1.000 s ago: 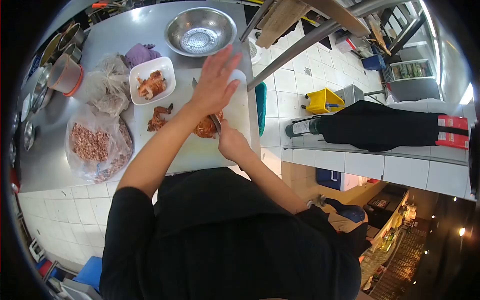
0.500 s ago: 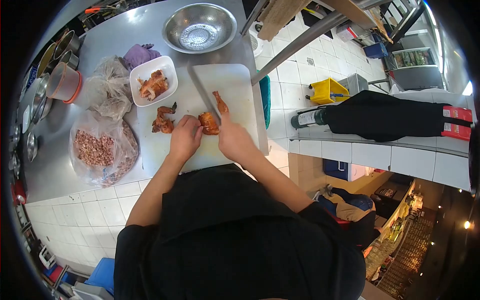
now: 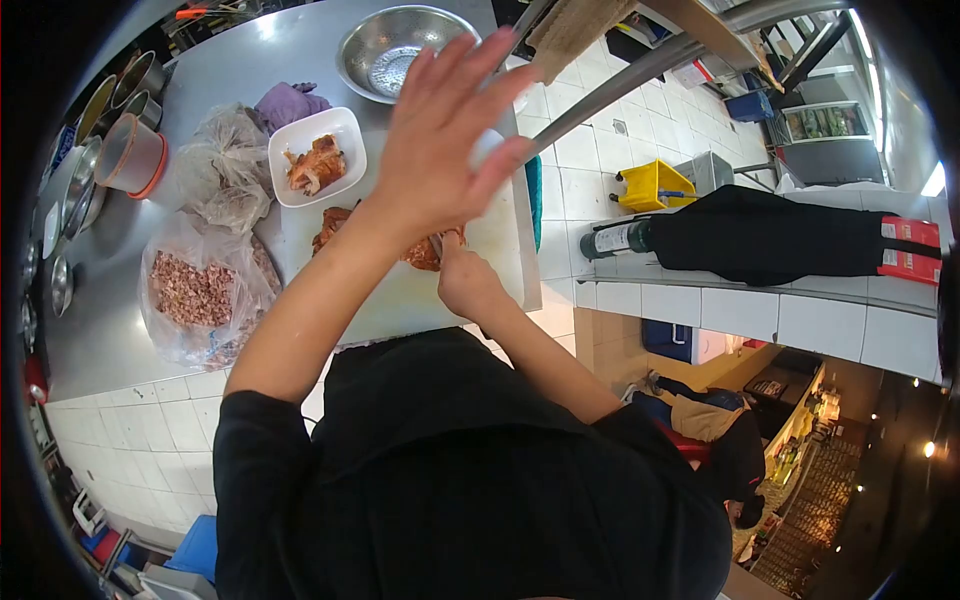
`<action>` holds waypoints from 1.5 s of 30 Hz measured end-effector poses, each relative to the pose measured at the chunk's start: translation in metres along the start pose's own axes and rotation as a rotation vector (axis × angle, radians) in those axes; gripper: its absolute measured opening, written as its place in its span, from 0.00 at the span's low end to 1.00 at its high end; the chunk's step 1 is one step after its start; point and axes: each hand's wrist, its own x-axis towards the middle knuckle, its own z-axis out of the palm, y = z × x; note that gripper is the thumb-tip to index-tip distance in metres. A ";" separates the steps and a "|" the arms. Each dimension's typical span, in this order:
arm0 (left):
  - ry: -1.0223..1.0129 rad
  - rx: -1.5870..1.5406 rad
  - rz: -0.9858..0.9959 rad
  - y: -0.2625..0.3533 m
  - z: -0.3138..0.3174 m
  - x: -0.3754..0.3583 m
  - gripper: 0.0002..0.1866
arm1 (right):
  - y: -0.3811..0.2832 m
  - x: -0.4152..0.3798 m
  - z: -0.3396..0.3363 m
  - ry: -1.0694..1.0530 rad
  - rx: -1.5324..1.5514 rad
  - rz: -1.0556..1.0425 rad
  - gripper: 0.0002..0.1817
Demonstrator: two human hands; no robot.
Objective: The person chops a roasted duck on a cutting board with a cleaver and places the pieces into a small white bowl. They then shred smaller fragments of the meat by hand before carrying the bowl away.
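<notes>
- Since the frame 0.5 s ago, the left hand (image 3: 440, 140) has been lifted off the board and is now raised flat, fingers spread wide, with nothing held in it.
- The knife blade seen earlier is now hidden behind that raised hand.
- The right hand (image 3: 468, 283) is closed at the near right of the roasted chicken (image 3: 425, 250); what it grips cannot be told, since the raised hand blocks the view.
- The chicken lies on the white cutting board (image 3: 400, 300), mid-table, partly covered by the left forearm.
- A white dish (image 3: 345, 135) of cut pieces is set just left of the board.
- A steel colander (image 3: 385, 50) stands at the far edge of the steel table (image 3: 200, 60).
- A plastic bag (image 3: 195, 295) of reddish bits lies at the left.
- Beyond the table's right side, white floor tiles and a yellow bin (image 3: 652, 186) are seen.
</notes>
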 end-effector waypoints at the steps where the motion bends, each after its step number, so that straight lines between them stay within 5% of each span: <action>1: 0.003 0.004 -0.001 0.003 0.006 0.001 0.29 | -0.001 0.001 -0.001 -0.023 -0.006 0.013 0.15; 7: -0.580 0.191 -0.153 -0.059 0.086 -0.108 0.32 | 0.006 0.001 0.009 0.096 0.118 -0.055 0.14; 11: -0.374 0.120 -0.071 -0.043 0.069 -0.041 0.31 | 0.021 0.007 0.018 0.162 0.068 -0.170 0.16; 13: -0.161 0.065 0.023 -0.016 0.051 -0.007 0.31 | 0.009 -0.001 0.008 0.061 0.066 -0.051 0.15; 17: -0.167 0.116 0.018 -0.026 0.060 -0.043 0.30 | 0.014 0.003 0.014 0.071 0.059 -0.078 0.13; 19: -0.516 0.248 -0.102 -0.065 0.097 -0.119 0.30 | 0.013 0.001 0.019 0.175 0.118 -0.136 0.12; 23: -0.469 0.219 -0.024 -0.046 0.077 -0.083 0.30 | 0.019 0.000 0.025 0.167 0.096 -0.161 0.12; 25: -0.279 -0.042 -0.117 -0.037 0.052 -0.073 0.29 | 0.011 0.000 0.013 0.053 0.098 -0.045 0.15; 29: -0.224 -0.102 -0.267 -0.041 0.035 -0.098 0.26 | 0.018 0.005 0.019 0.070 0.104 -0.092 0.15; 34: -0.034 -0.068 0.003 -0.029 0.018 -0.017 0.24 | 0.007 0.005 0.007 0.039 0.060 -0.039 0.13; 38: 0.029 -0.083 -0.142 -0.025 0.023 -0.045 0.16 | 0.015 0.007 -0.004 0.035 0.098 -0.104 0.15; 43: -0.267 -0.006 -0.384 -0.032 0.023 -0.177 0.10 | 0.021 0.006 -0.016 0.002 0.206 -0.043 0.16; 45: -0.529 -0.023 -0.433 -0.029 0.020 -0.203 0.08 | 0.022 0.005 -0.017 -0.002 0.213 -0.031 0.16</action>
